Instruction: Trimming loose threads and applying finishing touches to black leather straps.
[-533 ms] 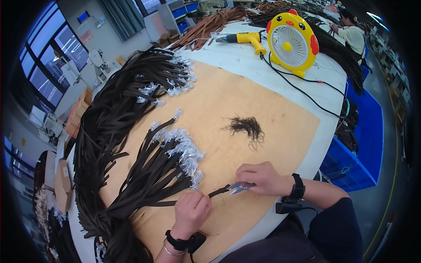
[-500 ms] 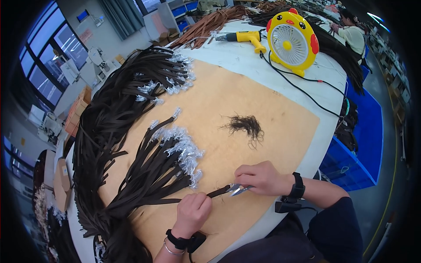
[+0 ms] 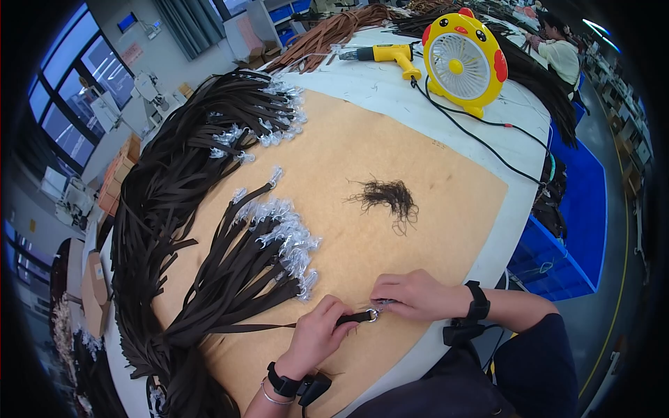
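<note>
My left hand (image 3: 322, 333) is closed around a dark brown strap (image 3: 354, 318), just behind the strap's end. A silver metal ring (image 3: 373, 315) sits at that end, in the gap between my hands. My right hand (image 3: 414, 295) is closed on thread snips (image 3: 384, 302), mostly hidden by the fingers, close above the ring. To the left, a fanned bundle of similar straps (image 3: 240, 268) lies with plastic-wrapped ends (image 3: 289, 233). A tangled heap of dark thread ends (image 3: 389, 200) lies farther off on the tan board (image 3: 446, 209).
A larger pile of dark straps (image 3: 164, 181) covers the table's left side. At the back are a yellow heat gun (image 3: 387, 56), a chick-shaped fan (image 3: 460, 66) and their black cables. A blue crate (image 3: 575, 237) stands beyond the right edge. Another person (image 3: 557, 56) works far right.
The snips' blades, spread and visible before, are now largely covered by my right hand. My left hand has moved right along the strap, closer to its end, and the ring now shows.
</note>
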